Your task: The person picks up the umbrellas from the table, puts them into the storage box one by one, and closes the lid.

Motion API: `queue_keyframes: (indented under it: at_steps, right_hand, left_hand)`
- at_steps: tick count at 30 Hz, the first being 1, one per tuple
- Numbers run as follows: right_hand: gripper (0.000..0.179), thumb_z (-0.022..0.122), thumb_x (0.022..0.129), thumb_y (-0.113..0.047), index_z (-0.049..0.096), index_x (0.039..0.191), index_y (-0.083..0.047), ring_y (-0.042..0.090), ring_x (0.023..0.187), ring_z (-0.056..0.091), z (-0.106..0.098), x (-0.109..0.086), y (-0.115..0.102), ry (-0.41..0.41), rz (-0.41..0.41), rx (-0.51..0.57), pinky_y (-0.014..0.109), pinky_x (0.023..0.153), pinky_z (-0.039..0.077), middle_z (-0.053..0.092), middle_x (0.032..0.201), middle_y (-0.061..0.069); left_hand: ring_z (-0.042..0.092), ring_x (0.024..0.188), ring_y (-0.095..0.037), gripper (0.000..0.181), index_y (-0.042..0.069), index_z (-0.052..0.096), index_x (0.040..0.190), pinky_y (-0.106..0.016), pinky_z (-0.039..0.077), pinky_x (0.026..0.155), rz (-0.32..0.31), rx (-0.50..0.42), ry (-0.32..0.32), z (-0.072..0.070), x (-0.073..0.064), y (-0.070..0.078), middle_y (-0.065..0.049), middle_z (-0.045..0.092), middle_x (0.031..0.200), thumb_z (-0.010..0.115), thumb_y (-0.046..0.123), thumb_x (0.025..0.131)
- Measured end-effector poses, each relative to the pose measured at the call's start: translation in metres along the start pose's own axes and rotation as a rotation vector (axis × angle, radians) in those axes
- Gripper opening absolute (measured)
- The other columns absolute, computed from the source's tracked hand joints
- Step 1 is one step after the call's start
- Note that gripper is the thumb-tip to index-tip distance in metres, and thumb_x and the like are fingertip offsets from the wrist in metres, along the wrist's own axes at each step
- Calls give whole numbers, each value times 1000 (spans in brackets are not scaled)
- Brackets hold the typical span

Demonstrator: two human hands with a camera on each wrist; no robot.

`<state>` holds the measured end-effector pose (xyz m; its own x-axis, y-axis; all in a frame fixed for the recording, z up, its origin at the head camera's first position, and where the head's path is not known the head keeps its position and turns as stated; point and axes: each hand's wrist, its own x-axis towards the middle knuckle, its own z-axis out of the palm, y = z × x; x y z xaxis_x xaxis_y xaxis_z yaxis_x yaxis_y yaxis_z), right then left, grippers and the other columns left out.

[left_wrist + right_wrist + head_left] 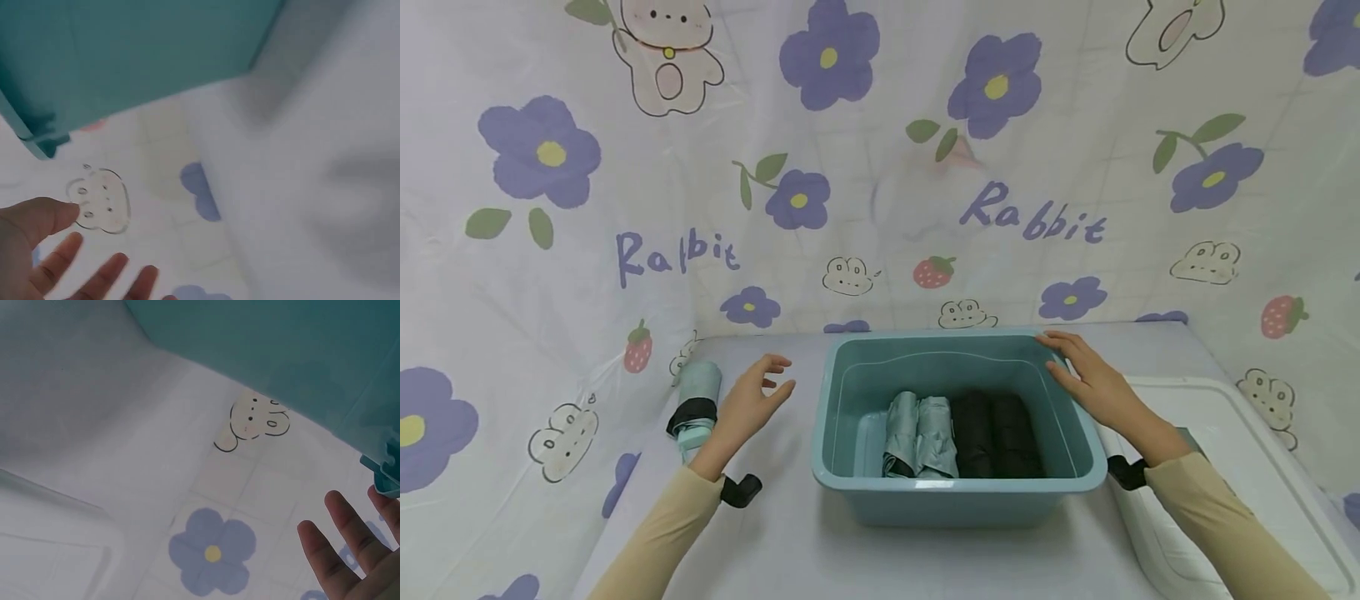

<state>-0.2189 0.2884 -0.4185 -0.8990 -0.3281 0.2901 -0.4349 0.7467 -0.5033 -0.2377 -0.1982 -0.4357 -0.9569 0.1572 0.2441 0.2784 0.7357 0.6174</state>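
Note:
A teal plastic bin (962,507) stands in the middle of the table. Inside it, side by side, lie two light blue folded umbrellas (935,433) and two black rolled bundles (973,433), which look like folded umbrellas too. My right hand (1093,383) is at the bin's back right corner, fingers fairly straight and touching or very close to the rim. To the left of the bin my left hand (748,404) hovers with loosely bent fingers and nothing in them. Another light teal folded umbrella (700,382) with a black band lies just beyond the left wrist, partly hidden by it.
A white lid (1247,475) lies on the table right of the bin, partly under the right forearm. Behind the table hangs a white curtain (880,200) with purple flowers and rabbits, also along both sides. Each wrist wears a small black camera.

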Motion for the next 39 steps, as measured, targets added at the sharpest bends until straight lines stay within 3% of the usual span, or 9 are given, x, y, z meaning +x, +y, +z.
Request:
queue_keyframes:
  at_steps: [8,18,23,26,31,39]
  right_hand:
    - [45,43,99,-23,35,141,-8,43,130,30,0,-1,0,3,2,22,64,96,29,28,146,16]
    - [45,43,99,-22,35,141,-7,44,130,31,2,-1,1,2,2,40,64,95,30,28,146,17]
    - [45,42,100,-22,35,141,-6,44,129,31,2,-1,2,4,4,57,64,95,31,27,146,18]
    - [45,42,100,-22,34,141,-6,45,129,31,2,-1,3,7,3,63,64,95,32,27,146,19]
    - [45,42,100,-21,34,141,-6,45,129,32,2,-1,4,9,2,65,64,95,32,27,146,19]
    - [44,42,100,-21,34,141,-5,45,128,33,3,-2,5,13,0,72,64,94,32,27,145,19]
  left_hand:
    - [58,102,-32,34,15,54,122,-46,49,80,8,63,79,5,1,-42,-12,57,121,61,23,90]
    - [56,105,-34,36,16,53,123,-47,48,72,-52,175,55,4,-4,-72,-15,56,121,61,27,90]
    - [55,100,-41,40,10,53,125,-49,48,69,-18,268,87,6,0,-92,-21,55,120,63,24,88]
    - [51,103,-46,41,8,54,125,-55,46,73,-6,313,100,5,2,-102,-23,54,122,64,22,87]
    - [45,110,-50,44,8,52,128,-62,40,82,-31,342,72,2,5,-114,-24,50,125,63,21,87]
    - [39,115,-50,49,7,47,132,-65,34,89,-99,396,18,-2,8,-130,-28,43,129,62,22,88]
